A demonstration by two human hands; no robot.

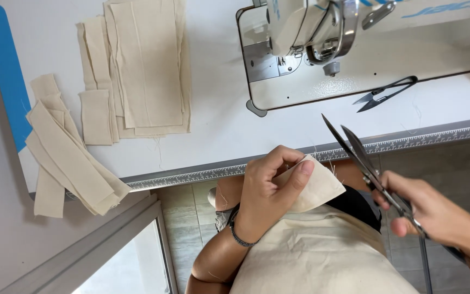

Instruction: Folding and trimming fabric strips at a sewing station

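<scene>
Item, as I see it: left hand (267,190) pinching a folded cream fabric piece (314,188) over the lap. Right hand (436,215) closed on scissors (363,158), blades apparently slightly parted. On the white worktop (218,125): cream fabric stacks (142,71), thread snips (387,92), blue strip (4,71) at left edge.

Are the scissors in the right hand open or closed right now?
Open. The scissors in the right hand show two blades splayed apart at the tips, clear of the cloth piece.

White sewing table (213,125) with ruler edge

On it: stacked beige fabric pieces (137,71), folded strips (66,158), sewing machine (365,49), thread snips (387,92).
</scene>
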